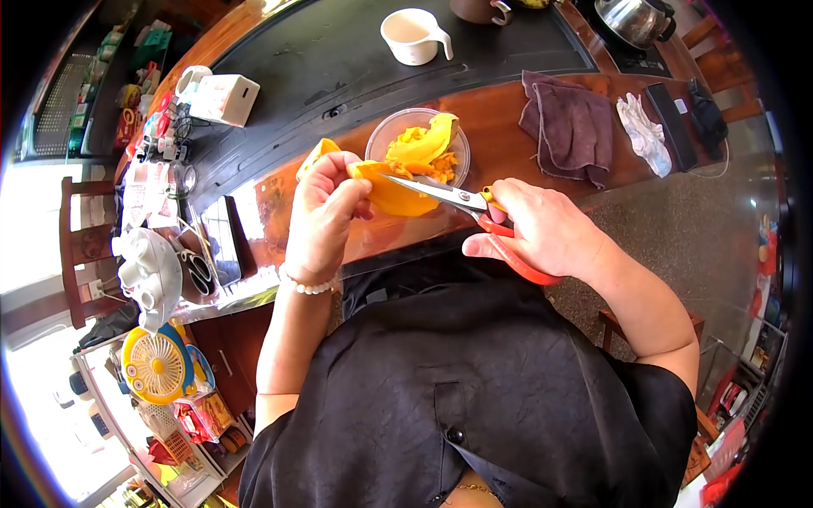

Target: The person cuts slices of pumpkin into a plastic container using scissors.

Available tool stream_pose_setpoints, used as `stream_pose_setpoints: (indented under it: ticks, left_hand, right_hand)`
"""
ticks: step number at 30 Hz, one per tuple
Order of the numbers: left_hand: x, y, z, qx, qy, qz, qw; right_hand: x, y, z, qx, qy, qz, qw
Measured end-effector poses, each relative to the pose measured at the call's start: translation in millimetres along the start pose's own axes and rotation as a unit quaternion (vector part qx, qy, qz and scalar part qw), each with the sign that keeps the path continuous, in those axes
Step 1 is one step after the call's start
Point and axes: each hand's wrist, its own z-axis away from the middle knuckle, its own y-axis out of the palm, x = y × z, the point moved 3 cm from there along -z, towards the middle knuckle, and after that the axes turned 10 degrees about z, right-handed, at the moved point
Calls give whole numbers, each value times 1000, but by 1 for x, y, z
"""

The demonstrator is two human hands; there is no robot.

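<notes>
My left hand (329, 196) pinches a thin, soft yellow-orange piece (405, 201), whose material I cannot make out. My right hand (542, 222) grips a pair of scissors (461, 197) with red and yellow handles. The blades point left and lie across the piece, close to my left fingertips. Just behind it stands a clear plastic bowl (391, 129) holding several yellow-orange pieces (421, 144), some small and crumpled. Another yellow-orange piece (317, 156) shows behind my left hand, partly hidden.
Beyond the bowl, a white cup (413, 42) and a dark pot (480, 10) stand on the black tray (305, 59). A brown towel (569, 127) and white cloth (642, 135) lie to the right. A white box (225, 100) and stacked cups (148, 275) are at left.
</notes>
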Motion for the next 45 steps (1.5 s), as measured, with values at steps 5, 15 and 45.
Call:
stream_pose_setpoints:
  ticks: [5, 15, 45]
  left_hand:
    - [-1, 13, 4, 15, 22, -38, 999]
    - [1, 1, 5, -4, 24, -24, 999]
    - [-3, -11, 3, 48, 102, -5, 994]
  right_hand:
    - [5, 4, -5, 38, 16, -15, 999]
    - [-3, 7, -5, 89, 62, -117, 987]
    - [-9, -3, 2, 100, 18, -20, 995]
